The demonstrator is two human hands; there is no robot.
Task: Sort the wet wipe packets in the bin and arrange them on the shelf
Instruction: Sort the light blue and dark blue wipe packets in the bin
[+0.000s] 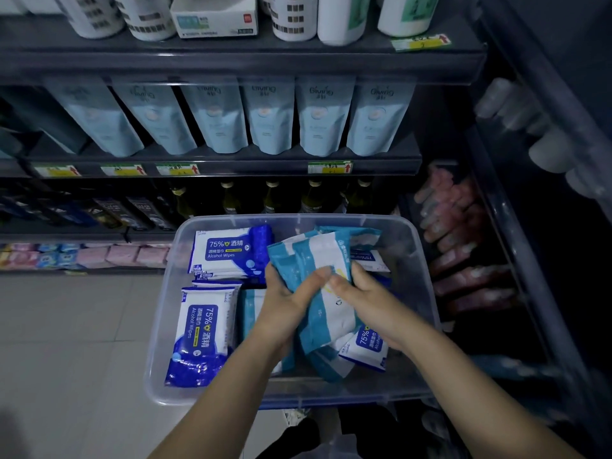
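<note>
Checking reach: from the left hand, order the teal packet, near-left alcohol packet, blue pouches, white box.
1. Teal packet, held by the left hand.
2. Near-left alcohol packet, bin's left side.
3. Blue pouches, middle shelf.
4. White box, top shelf.

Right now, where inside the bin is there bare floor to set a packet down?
Bare: the far right corner of the clear bin, and the strip along its near wall. Crowded: alcohol wipes packets fill the left side; the left hand and right hand grip teal-and-white packets at the centre.
</note>
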